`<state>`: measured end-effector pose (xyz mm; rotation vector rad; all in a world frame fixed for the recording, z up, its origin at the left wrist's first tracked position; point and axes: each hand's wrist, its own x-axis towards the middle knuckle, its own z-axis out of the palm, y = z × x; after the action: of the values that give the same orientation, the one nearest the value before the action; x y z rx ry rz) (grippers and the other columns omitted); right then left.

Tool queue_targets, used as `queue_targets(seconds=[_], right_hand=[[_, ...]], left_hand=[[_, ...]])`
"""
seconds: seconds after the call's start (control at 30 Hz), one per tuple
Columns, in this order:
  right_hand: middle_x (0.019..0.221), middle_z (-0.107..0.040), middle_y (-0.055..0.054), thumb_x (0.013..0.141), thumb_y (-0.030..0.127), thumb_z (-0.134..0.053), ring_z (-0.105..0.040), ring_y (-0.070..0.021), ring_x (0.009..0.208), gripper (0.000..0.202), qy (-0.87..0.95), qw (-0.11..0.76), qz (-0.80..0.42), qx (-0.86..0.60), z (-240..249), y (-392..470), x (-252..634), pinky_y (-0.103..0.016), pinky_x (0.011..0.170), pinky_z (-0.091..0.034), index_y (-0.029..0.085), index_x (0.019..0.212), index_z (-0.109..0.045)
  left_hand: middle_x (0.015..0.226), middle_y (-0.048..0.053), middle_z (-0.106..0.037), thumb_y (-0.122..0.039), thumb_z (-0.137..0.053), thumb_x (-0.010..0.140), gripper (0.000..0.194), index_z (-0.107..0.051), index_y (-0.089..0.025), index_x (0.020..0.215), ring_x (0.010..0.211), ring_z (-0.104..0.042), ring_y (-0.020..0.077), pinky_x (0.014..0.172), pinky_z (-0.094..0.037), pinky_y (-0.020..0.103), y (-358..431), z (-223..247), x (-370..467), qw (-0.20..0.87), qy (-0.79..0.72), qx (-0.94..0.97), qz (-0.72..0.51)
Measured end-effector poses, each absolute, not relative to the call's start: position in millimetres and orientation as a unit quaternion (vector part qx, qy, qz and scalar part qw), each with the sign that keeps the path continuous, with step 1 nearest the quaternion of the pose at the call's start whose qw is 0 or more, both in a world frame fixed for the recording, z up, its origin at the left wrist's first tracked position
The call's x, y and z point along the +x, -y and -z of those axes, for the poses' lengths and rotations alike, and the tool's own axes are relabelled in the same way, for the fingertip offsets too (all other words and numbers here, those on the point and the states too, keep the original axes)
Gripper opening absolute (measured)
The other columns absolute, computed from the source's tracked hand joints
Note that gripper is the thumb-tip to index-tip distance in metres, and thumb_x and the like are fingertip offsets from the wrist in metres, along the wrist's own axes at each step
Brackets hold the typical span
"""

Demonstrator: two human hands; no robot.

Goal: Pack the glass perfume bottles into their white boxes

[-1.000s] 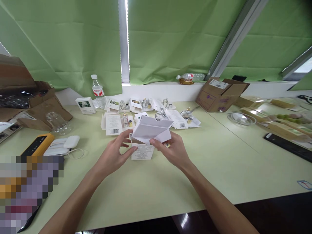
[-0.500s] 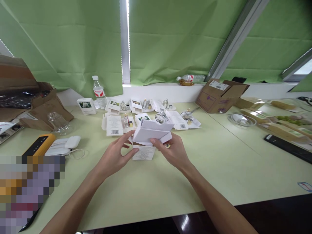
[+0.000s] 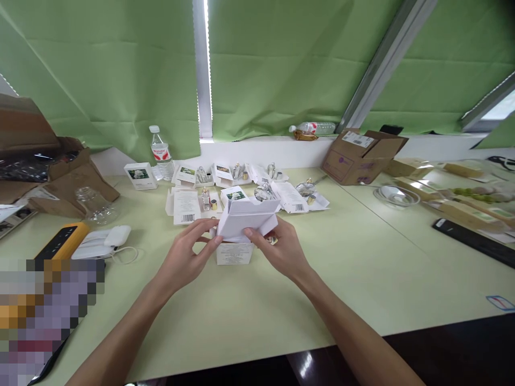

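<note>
Both hands hold an open white carton (image 3: 245, 221), tilted above the pale green table. My left hand (image 3: 193, 249) pinches its left edge between thumb and fingers. On the other side, my right hand (image 3: 281, 247) has its thumb on the near face and its fingers behind. Just below the carton stands a white box with printed text (image 3: 234, 254), its upper part hidden. Behind are opened white boxes with glass bottles, among them a small bottle (image 3: 206, 199) beside a gold cap (image 3: 214, 205), and a flat box with a barcode (image 3: 187, 206).
A closed white box (image 3: 140, 177) and a water bottle (image 3: 161, 154) stand at the back left. Farther left are a clear jar (image 3: 94, 206) and an orange power strip (image 3: 62, 241). A cardboard box (image 3: 358, 158), coiled cable (image 3: 396, 196) and black bar (image 3: 475, 241) are on the right.
The left thumb and fingers have closed onto the carton's left edge. The carton has turned slightly and shifted a little left. The whole view has moved slightly.
</note>
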<state>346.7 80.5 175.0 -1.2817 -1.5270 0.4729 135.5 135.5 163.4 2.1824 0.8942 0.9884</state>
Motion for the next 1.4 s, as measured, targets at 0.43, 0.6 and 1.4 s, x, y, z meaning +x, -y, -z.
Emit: queue_targets(seconds=[0.43,0.6,1.4], right_hand=[[0.087,-0.070,-0.005,0.088,0.043,-0.061,-0.063,-0.0167,0.071,0.024,0.647,0.508,-0.210,-0.529,-173.2,-79.3,345.0,-0.026,0.056,-0.051,0.020,0.092,-0.067],[0.088,-0.068,-0.005,0.088,0.045,-0.059,-0.060,-0.0157,0.067,0.026,0.637,0.517,-0.208,-0.533,-171.5,-79.2,345.4,-0.027,0.055,-0.052,0.021,0.096,-0.064],[0.093,-0.064,-0.005,0.091,0.038,-0.057,-0.057,-0.0134,0.067,0.022,0.643,0.537,-0.212,-0.503,-171.4,-78.3,344.0,-0.026,0.054,-0.052,0.022,0.106,-0.061]], left_hand=[[0.128,0.005,-0.059,-0.033,-0.049,0.096,0.031,-0.059,-0.026,0.124,0.111,-0.058,0.0191,0.083,-0.059,0.031,-135.5,-165.8,133.1,0.277,-0.315,0.823,-0.383],[0.126,0.006,-0.059,-0.033,-0.048,0.096,0.028,-0.062,-0.025,0.120,0.113,-0.057,0.0215,0.084,-0.059,0.034,-136.8,-164.8,130.8,0.256,-0.316,0.830,-0.381],[0.121,0.004,-0.062,-0.032,-0.048,0.096,0.031,-0.056,-0.026,0.126,0.097,-0.060,0.0157,0.083,-0.055,0.031,-135.1,-163.8,132.2,0.287,-0.322,0.828,-0.358]])
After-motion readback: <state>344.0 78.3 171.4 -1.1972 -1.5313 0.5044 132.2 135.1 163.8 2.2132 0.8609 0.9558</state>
